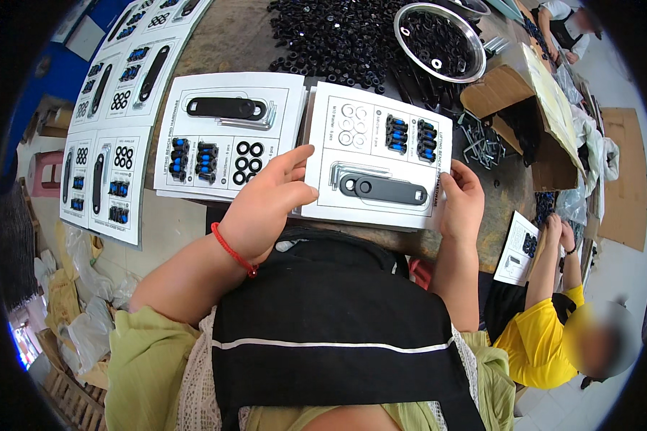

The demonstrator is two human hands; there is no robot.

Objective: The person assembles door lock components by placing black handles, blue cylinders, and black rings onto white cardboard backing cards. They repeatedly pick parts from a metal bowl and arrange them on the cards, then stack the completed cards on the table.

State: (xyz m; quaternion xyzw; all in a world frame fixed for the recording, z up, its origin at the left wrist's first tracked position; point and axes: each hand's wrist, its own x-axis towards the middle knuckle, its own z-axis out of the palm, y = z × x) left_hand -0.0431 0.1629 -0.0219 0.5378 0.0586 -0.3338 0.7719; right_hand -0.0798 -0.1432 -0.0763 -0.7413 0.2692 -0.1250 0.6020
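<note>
A white hardware card [338, 161] lies in front of me on a stack at the table's edge. It carries blue-banded black bolts [397, 134], pale washers [354, 123], a black slotted bar [392, 190] and L-shaped hex keys [338, 172]. My right hand [461, 197] grips the card's right edge. At its left edge my left hand [269, 194] is open, thumb and fingers apart, with a red cord on the wrist. Left of it lies a second stack, its top card [230, 87] bearing a black bar, bolts and black rings.
More filled cards [140, 111] lie along the left. A metal bowl [474, 68] of black parts and a heap of small black hardware [331, 43] stand behind. Hex keys [482, 140] lie by a cardboard box [532, 108]. A person in yellow [539, 337] works at right.
</note>
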